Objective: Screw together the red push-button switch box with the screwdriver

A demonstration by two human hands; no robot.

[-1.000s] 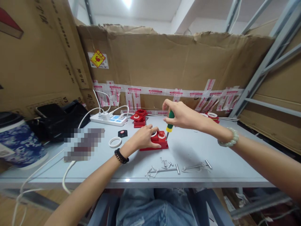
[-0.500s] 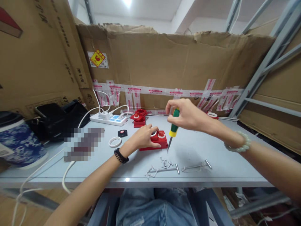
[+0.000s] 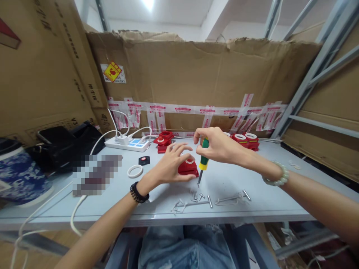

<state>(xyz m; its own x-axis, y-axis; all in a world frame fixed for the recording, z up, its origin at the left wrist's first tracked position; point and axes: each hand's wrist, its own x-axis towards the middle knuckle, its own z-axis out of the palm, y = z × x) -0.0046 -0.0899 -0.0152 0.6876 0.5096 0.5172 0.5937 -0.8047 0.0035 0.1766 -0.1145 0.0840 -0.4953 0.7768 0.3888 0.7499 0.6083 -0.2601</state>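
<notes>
Holding a green-and-yellow screwdriver (image 3: 203, 156) upright, the right hand (image 3: 217, 145) keeps its grip clamped around the handle, the metal tip hovering just above the grey bench (image 3: 269, 186) beside loose screws (image 3: 196, 195). The left hand (image 3: 171, 166) rests with fingers spread apart on a red plastic block (image 3: 188, 169) carrying white rings, near the bench's middle.

Print on the cardboard boxes (image 3: 42, 74), the yellow-red warning label (image 3: 112, 71) and the red-printed tape (image 3: 190, 110) was too small or blurred to read; nothing else bore text.
</notes>
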